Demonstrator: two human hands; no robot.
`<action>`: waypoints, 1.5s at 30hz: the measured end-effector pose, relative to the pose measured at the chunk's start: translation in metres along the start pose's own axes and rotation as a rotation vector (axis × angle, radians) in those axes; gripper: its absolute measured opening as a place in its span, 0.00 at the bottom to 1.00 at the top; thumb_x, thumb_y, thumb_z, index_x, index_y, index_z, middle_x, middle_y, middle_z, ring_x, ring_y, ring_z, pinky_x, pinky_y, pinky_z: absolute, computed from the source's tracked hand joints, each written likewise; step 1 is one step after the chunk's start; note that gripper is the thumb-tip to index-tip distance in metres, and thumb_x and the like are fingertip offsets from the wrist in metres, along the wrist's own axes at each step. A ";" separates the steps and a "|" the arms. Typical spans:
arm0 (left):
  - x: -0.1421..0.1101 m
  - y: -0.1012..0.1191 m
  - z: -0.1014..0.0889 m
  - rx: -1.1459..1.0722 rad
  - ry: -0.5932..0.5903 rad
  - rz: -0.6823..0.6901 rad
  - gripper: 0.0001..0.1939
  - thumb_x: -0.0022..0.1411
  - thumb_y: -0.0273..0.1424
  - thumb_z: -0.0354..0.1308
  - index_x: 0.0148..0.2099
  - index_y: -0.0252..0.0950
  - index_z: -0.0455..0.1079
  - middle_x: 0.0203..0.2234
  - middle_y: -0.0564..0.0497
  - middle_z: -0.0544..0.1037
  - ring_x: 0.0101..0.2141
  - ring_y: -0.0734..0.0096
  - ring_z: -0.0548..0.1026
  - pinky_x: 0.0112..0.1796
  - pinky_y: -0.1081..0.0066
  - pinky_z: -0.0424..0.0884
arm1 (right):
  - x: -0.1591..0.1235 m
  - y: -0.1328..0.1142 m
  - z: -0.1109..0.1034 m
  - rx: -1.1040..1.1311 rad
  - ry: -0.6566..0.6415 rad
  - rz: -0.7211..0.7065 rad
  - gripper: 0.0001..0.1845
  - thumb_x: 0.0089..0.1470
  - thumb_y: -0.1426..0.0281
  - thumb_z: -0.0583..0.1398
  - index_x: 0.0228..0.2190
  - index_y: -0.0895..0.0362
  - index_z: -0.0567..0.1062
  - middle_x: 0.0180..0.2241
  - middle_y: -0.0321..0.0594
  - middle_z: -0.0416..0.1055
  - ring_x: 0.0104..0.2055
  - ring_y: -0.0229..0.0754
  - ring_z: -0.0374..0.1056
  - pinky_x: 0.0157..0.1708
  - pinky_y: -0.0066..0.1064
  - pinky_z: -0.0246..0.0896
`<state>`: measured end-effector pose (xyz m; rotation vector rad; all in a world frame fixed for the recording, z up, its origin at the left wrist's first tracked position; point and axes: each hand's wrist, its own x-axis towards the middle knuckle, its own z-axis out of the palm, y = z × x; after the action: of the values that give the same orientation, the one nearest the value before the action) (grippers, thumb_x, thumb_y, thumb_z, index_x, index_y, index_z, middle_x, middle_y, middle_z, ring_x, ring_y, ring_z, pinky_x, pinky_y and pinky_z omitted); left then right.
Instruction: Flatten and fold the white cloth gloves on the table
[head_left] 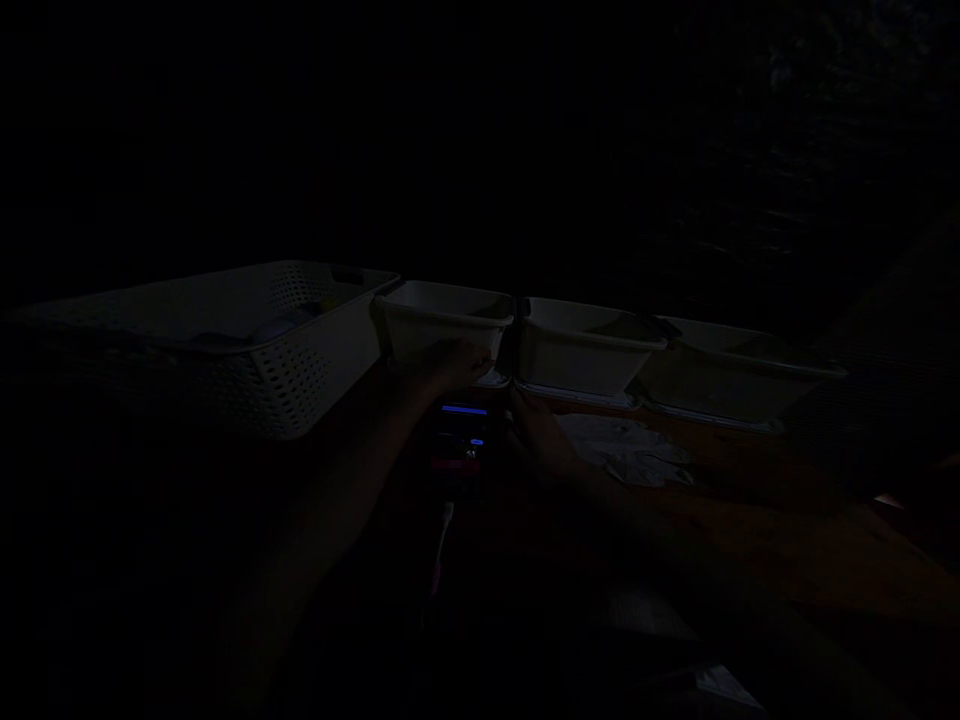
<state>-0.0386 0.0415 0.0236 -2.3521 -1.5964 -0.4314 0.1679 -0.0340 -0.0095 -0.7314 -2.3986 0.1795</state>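
The view is very dark. My left hand (459,366) is in front of the leftmost of three pale bins (442,305), its fingers curled closed near the bin's lower front. Whatever they hold, if anything, is too dark to make out. To the right and nearer, my right hand (541,432) is low over the table, close to the foot of the middle bin (577,355). Shadow hides its fingers. Between my forearms lies a dark device with a partly lit screen (457,450), perhaps a phone. A thin pale and pinkish strip (442,545) stretches toward me below it.
A large perforated basket (296,385) stands at the left with dim, unclear items inside. The third bin (727,375) is at the right of the row. Crumpled pale sheeting (630,448) lies on the brown wooden table (757,520), right of my right hand.
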 end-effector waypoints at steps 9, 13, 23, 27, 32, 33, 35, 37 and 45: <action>0.000 0.002 0.001 0.003 -0.016 0.007 0.19 0.71 0.42 0.48 0.45 0.39 0.78 0.39 0.46 0.82 0.38 0.62 0.79 0.34 0.71 0.64 | -0.003 -0.005 -0.003 0.098 0.065 -0.053 0.11 0.56 0.67 0.49 0.37 0.59 0.66 0.42 0.52 0.68 0.42 0.48 0.62 0.42 0.40 0.58; 0.000 0.005 -0.001 -0.012 -0.032 0.033 0.19 0.70 0.41 0.48 0.44 0.39 0.78 0.39 0.46 0.82 0.37 0.62 0.79 0.33 0.71 0.63 | -0.007 -0.010 -0.003 0.077 0.036 -0.055 0.10 0.56 0.68 0.48 0.35 0.58 0.66 0.37 0.50 0.68 0.39 0.47 0.60 0.40 0.39 0.56; 0.001 -0.002 0.003 -0.005 -0.024 -0.034 0.19 0.71 0.41 0.48 0.45 0.38 0.78 0.41 0.45 0.82 0.40 0.62 0.79 0.35 0.70 0.65 | -0.011 -0.009 -0.002 0.053 -0.007 -0.047 0.14 0.57 0.68 0.49 0.40 0.61 0.68 0.41 0.51 0.69 0.41 0.49 0.62 0.42 0.42 0.57; 0.001 -0.002 0.004 -0.012 -0.023 -0.034 0.20 0.71 0.41 0.48 0.45 0.37 0.78 0.41 0.45 0.82 0.39 0.63 0.79 0.35 0.70 0.66 | -0.010 -0.010 -0.001 0.030 -0.040 -0.026 0.17 0.56 0.69 0.49 0.44 0.63 0.69 0.44 0.53 0.69 0.45 0.50 0.62 0.47 0.44 0.57; 0.002 -0.003 0.006 0.011 -0.022 -0.003 0.21 0.71 0.41 0.46 0.43 0.37 0.78 0.40 0.45 0.82 0.40 0.62 0.79 0.34 0.71 0.65 | -0.010 -0.009 -0.001 0.041 -0.095 -0.055 0.19 0.57 0.69 0.50 0.47 0.64 0.70 0.48 0.54 0.69 0.49 0.51 0.62 0.50 0.44 0.57; 0.002 -0.003 0.006 0.012 -0.018 0.004 0.21 0.71 0.41 0.46 0.43 0.37 0.78 0.40 0.45 0.82 0.39 0.62 0.79 0.34 0.71 0.65 | -0.010 -0.009 -0.001 0.043 -0.089 -0.063 0.19 0.57 0.69 0.50 0.47 0.63 0.70 0.49 0.54 0.69 0.50 0.51 0.62 0.51 0.44 0.56; 0.003 -0.004 0.007 0.005 -0.013 0.012 0.20 0.71 0.40 0.47 0.43 0.37 0.78 0.40 0.45 0.82 0.40 0.63 0.79 0.35 0.71 0.66 | -0.010 -0.010 -0.003 0.031 -0.074 -0.063 0.20 0.57 0.68 0.50 0.47 0.63 0.70 0.49 0.54 0.69 0.50 0.51 0.62 0.51 0.44 0.56; 0.004 -0.004 0.008 -0.009 -0.019 0.016 0.18 0.70 0.40 0.48 0.43 0.37 0.77 0.41 0.45 0.82 0.40 0.64 0.79 0.36 0.71 0.66 | -0.011 -0.012 -0.005 0.010 -0.067 -0.055 0.21 0.57 0.68 0.49 0.49 0.64 0.70 0.49 0.55 0.69 0.49 0.52 0.62 0.50 0.45 0.57; 0.006 -0.003 0.010 -0.102 -0.010 0.054 0.18 0.72 0.36 0.46 0.45 0.35 0.76 0.40 0.45 0.81 0.41 0.65 0.78 0.39 0.71 0.67 | -0.008 -0.015 -0.014 -0.032 -0.014 -0.037 0.20 0.54 0.70 0.50 0.46 0.63 0.71 0.46 0.55 0.69 0.48 0.52 0.61 0.50 0.45 0.57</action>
<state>-0.0387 0.0518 0.0166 -2.4697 -1.5460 -0.5007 0.1750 -0.0516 0.0021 -0.7016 -2.4320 0.1315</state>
